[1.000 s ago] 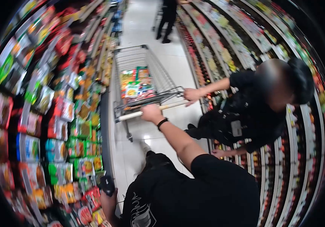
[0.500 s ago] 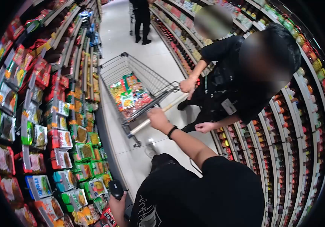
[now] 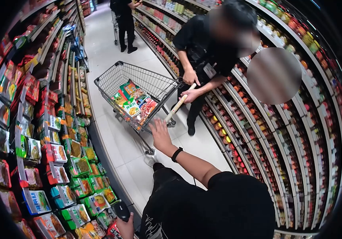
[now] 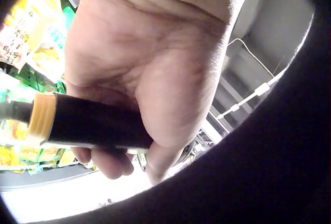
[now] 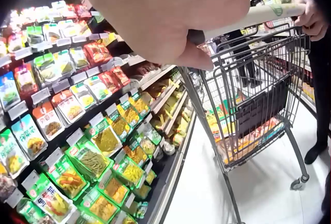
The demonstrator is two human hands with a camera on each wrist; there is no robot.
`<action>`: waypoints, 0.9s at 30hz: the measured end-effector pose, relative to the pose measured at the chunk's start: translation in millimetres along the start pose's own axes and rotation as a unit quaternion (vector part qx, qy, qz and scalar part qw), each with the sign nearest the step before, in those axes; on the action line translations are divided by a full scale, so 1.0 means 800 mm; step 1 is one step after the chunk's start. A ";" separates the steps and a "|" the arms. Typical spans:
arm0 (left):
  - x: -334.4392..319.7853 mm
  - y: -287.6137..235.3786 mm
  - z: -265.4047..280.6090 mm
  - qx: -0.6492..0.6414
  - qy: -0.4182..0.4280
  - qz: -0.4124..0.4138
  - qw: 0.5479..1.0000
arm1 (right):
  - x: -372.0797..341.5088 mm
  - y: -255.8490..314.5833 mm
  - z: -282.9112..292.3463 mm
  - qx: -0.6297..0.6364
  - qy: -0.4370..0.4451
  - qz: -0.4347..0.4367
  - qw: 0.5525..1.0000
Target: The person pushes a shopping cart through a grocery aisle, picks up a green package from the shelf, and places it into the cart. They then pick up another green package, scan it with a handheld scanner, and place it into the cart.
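My right hand (image 3: 162, 137) reaches forward with its fingers straight and spread, right at the near end of the pale handle (image 3: 177, 106) of a shopping cart (image 3: 145, 71). In the right wrist view the palm overlaps the handle's left end. Several colourful food packets (image 3: 132, 106) lie in the cart. Low at the left, my left hand (image 3: 126, 228) grips a black handheld device (image 3: 121, 210) with a rounded head. The left wrist view shows the fingers curled round the device's black grip (image 4: 98, 123), with a yellow ring (image 4: 42, 119) at its end.
Another person (image 3: 207, 44) in black stands beyond the cart, both hands at its handle. Further up the aisle stands someone with dark trousers (image 3: 125, 32), beside another cart. Shelves of packets (image 3: 55, 153) line the left, shelves of jars (image 3: 254, 139) the right. Pale tiled floor (image 3: 127, 175) lies between.
My right hand has gone from gripping the handle to straight, spread fingers at its end. The other person's second hand has come onto the handle. The cart's handle has swung round, steeper in view.
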State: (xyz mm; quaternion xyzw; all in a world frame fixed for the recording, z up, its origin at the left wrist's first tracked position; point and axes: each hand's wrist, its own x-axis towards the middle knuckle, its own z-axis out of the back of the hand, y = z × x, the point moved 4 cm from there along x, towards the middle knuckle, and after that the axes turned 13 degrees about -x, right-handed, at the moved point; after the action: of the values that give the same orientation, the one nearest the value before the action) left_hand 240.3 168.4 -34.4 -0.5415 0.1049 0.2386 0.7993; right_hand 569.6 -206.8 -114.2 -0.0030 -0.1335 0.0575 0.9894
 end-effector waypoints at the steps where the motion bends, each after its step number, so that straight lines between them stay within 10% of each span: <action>1: -0.007 0.006 0.004 0.012 0.014 0.005 1.000 | -0.017 0.002 0.011 -0.007 0.013 0.009 1.000; 9: -0.002 -0.017 0.012 0.090 0.111 0.104 0.984 | -0.112 -0.002 0.067 0.014 0.147 0.038 0.988; 12: -0.002 -0.039 0.000 0.038 0.001 -0.093 0.995 | -0.146 0.022 0.050 0.071 0.218 0.130 0.965; 17: -0.007 -0.063 -0.006 0.039 0.021 -0.064 0.997 | -0.176 0.086 0.066 0.063 0.404 0.247 0.878; 21: -0.010 -0.057 -0.009 0.005 0.021 -0.062 0.998 | -0.196 0.138 0.050 0.055 0.320 0.339 0.883; 27: -0.012 -0.037 -0.004 0.018 0.010 -0.028 0.999 | -0.218 0.220 0.090 0.168 0.425 0.444 0.771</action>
State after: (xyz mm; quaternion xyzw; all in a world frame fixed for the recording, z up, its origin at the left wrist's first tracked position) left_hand 247.0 154.1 -7.5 -0.5318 0.1024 0.2086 0.8143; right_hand 364.1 -53.0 -94.7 0.0803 0.3285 0.5049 0.7942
